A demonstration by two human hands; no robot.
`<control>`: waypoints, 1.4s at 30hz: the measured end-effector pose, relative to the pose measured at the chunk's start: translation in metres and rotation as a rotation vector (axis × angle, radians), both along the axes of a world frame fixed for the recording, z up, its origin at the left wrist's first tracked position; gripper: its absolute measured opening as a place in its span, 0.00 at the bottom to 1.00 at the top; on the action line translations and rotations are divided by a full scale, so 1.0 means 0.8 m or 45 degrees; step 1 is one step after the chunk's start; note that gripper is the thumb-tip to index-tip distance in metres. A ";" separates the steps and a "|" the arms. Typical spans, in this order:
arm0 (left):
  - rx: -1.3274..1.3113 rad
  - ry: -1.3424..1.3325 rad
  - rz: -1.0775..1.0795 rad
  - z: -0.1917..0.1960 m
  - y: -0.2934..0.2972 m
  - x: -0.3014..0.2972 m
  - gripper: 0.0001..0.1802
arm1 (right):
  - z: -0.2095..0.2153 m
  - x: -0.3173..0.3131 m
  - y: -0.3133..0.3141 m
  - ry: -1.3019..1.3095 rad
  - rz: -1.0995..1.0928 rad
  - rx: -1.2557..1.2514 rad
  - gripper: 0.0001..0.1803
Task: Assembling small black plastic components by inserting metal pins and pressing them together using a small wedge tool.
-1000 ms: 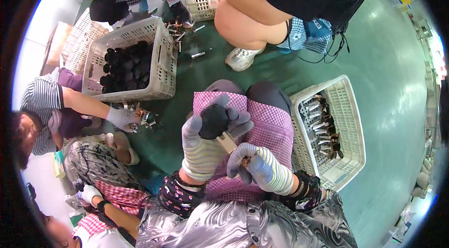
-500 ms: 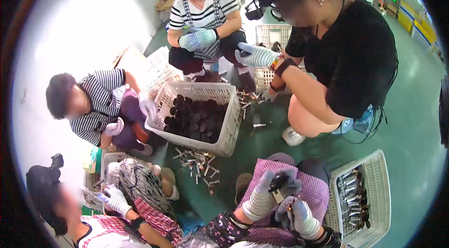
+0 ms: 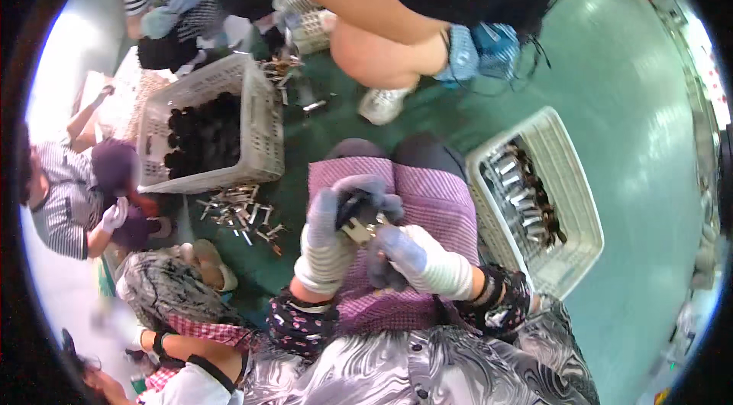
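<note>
a: item 1, hands?
b: left hand [image 3: 330, 231], gloved, grey fingers w/ white cuff, raised over the lap, closed round a small dark part w/ a pale metal end [image 3: 357, 223]. right hand [image 3: 401, 252], same glove type, at 4 o'clock of the left, fingers pinched narrow on the metal end of that part. both touching it.

a: item 2, where's the part?
b: held above the checked purple apron [image 3: 427, 195], centre of view, between both hands. detail too blurred to tell more.

a: step in hand?
b: looks like fitting or seating the metal bit into the dark piece, mid-assembly, not yet released. judgement only.

a: next move needs?
b: prob. a firm steady grip w/ the left while the right presses or twists square; a slip would drop it in the lap.

a: item 3, around?
b: white basket of metal-capped pieces [image 3: 569, 176] at 3 o'clock, near the right knee. white basket of dark pieces [image 3: 263, 138] at 10 o'clock. loose metal bits on green floor [image 3: 240, 210] at 9 o'clock. other seated workers at 8–12 o'clock, apart from these hands.
</note>
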State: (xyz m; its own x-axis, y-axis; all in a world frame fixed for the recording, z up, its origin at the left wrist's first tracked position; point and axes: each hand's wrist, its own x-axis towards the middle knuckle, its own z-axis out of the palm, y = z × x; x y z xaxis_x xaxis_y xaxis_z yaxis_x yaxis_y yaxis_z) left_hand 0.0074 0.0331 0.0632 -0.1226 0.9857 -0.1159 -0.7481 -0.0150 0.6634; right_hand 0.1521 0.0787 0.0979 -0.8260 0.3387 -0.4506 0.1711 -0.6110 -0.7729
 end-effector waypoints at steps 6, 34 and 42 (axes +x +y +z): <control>-0.194 0.108 -0.010 0.000 0.005 0.020 0.28 | -0.018 0.017 0.001 -0.063 0.000 0.163 0.37; -0.093 0.492 -0.229 -0.011 -0.001 -0.016 0.32 | -0.037 0.012 0.009 -0.069 0.153 -0.020 0.35; -0.177 0.770 -0.434 0.011 -0.001 -0.020 0.29 | -0.022 0.010 0.014 -0.051 0.219 0.020 0.34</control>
State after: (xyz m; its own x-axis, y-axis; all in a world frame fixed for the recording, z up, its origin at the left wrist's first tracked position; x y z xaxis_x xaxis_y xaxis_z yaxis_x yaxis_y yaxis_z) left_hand -0.0087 0.0321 0.0716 0.1080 0.9616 -0.2523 -0.1960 0.2694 0.9429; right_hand 0.1603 0.0897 0.0801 -0.8540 0.2010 -0.4799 0.3029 -0.5579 -0.7727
